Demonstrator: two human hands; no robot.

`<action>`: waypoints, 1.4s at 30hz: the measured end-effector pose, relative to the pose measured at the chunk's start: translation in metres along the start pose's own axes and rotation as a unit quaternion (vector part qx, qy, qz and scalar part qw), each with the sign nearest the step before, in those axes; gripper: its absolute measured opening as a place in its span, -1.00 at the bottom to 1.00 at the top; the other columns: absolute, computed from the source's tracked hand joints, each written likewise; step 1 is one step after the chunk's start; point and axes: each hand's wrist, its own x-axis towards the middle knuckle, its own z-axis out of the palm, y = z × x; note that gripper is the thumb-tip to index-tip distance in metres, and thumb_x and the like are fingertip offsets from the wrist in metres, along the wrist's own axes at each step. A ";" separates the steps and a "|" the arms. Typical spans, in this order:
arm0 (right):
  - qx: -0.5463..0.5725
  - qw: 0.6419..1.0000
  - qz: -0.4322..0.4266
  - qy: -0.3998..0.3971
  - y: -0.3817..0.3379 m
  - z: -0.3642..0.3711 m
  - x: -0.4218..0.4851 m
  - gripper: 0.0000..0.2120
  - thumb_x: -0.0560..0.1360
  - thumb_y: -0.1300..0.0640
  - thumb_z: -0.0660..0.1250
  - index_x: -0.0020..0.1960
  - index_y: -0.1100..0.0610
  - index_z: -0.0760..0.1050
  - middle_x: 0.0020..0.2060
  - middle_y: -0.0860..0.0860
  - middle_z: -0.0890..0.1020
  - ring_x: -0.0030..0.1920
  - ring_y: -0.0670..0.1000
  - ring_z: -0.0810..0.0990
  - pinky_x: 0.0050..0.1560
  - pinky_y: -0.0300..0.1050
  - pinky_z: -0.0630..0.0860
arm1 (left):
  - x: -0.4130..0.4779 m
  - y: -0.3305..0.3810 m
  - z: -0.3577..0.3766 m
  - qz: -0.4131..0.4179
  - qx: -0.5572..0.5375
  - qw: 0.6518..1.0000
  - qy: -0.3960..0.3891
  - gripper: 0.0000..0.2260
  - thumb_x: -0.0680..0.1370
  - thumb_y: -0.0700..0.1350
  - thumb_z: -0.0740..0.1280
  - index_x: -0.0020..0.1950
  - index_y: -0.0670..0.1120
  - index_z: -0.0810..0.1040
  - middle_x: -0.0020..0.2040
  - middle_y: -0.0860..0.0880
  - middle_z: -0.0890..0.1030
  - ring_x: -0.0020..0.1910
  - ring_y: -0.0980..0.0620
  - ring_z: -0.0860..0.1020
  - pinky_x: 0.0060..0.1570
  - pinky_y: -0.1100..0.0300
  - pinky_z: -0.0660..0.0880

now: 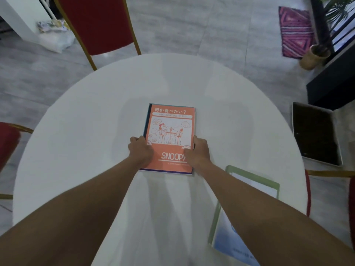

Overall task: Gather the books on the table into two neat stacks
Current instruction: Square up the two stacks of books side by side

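Observation:
An orange Snoopy book point(170, 129) tops a small stack in the middle of the round white table point(86, 131); a dark blue cover edge shows beneath it on the left. My left hand point(140, 150) clasps the stack's left edge, thumb on the cover. My right hand point(197, 150) clasps the right edge the same way. Near the table's front right lies a green-bordered book point(255, 181), partly under my right forearm, with a light blue book point(228, 244) overlapping it closer to me.
A red chair point(99, 24) stands behind the table, another red seat point(7, 141) at the left. A dark tray point(315, 133) sits on a chair at the right. A potted plant point(315, 54) and a patterned rug point(295, 31) are on the floor, far right.

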 end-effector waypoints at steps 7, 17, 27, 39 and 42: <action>-0.007 1.000 -0.019 -0.016 -0.001 -0.006 -0.006 -0.67 0.56 0.26 0.29 0.32 0.17 0.44 0.32 0.13 0.50 0.20 0.14 0.59 0.17 0.07 0.62 | 0.000 0.001 0.001 0.002 0.018 1.000 -0.006 -0.66 0.63 -0.06 0.16 0.37 -0.17 0.33 0.36 -0.21 0.35 0.33 -0.21 0.42 0.22 -0.08 0.47; -0.016 0.999 -0.027 -0.017 0.010 -0.040 -0.032 -0.40 0.61 0.10 0.26 0.59 0.15 0.15 0.54 0.09 0.30 0.52 0.11 0.31 0.46 -0.04 0.31 | -0.035 0.022 0.002 0.111 0.048 0.993 0.018 -0.45 0.54 -0.09 0.34 0.47 -0.14 0.22 0.47 -0.16 0.27 0.42 -0.17 0.32 0.31 -0.08 0.43; -0.063 0.995 -0.014 0.075 0.068 -0.104 -0.073 -0.41 0.55 0.00 0.33 0.53 0.12 0.30 0.44 0.15 0.39 0.45 0.15 0.35 0.43 -0.01 0.30 | -0.106 0.058 0.033 0.258 0.029 0.959 -0.117 -0.65 0.59 -0.08 0.27 0.28 -0.27 0.50 0.24 -0.25 0.51 0.26 -0.22 0.46 0.26 -0.02 0.44; -0.033 0.974 0.181 0.132 0.183 -0.144 -0.144 -0.33 0.40 -0.16 0.45 0.33 0.21 0.36 0.31 0.20 0.36 0.35 0.24 0.37 0.30 0.05 0.40 | -0.190 0.081 0.108 0.190 0.109 0.930 -0.295 -0.43 0.60 0.20 0.13 0.32 -0.27 0.48 0.34 -0.32 0.43 0.38 -0.23 0.37 0.36 0.04 0.36; 0.006 0.971 0.203 0.128 0.196 -0.135 -0.154 -0.28 0.40 -0.21 0.45 0.34 0.26 0.37 0.29 0.22 0.41 0.31 0.24 0.45 0.30 0.08 0.45 | -0.199 0.082 0.119 0.187 0.141 0.932 -0.278 -0.44 0.61 0.15 0.15 0.44 -0.24 0.36 0.38 -0.31 0.31 0.42 -0.25 0.30 0.39 0.07 0.28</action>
